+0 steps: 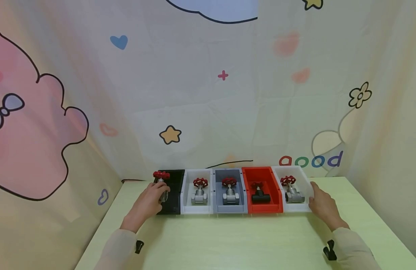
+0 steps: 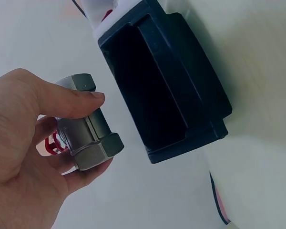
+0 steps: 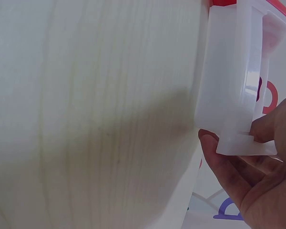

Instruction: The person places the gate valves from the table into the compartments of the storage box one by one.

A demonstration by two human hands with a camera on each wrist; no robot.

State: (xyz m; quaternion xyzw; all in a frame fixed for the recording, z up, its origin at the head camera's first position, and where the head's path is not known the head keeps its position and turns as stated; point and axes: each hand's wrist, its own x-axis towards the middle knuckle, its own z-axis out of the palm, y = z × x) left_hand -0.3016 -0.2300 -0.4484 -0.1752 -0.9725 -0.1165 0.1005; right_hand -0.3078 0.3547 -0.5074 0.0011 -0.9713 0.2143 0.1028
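My left hand (image 1: 148, 199) grips a silver gate valve (image 2: 89, 136) with a red handwheel, its thumb across the hexagonal-ended body. In the head view this valve is at the left side of the black bin (image 1: 175, 193); the left wrist view shows it apart from the bin, beside its opening. At the row's other end, my right hand (image 1: 324, 205) holds the side wall of a translucent white bin (image 3: 221, 76), the thumb over the rim and fingers outside. Inside that bin lies another silver valve (image 1: 294, 197) with a red handwheel.
Between the end bins stand a white bin (image 1: 198, 210) with a silver valve (image 1: 199, 197), a grey bin (image 1: 230, 210) with a silver valve (image 1: 231, 197), and a red bin (image 1: 277, 193) with a black valve (image 1: 261, 197). A printed curtain (image 1: 194, 93) hangs behind the pale table (image 1: 228, 243).
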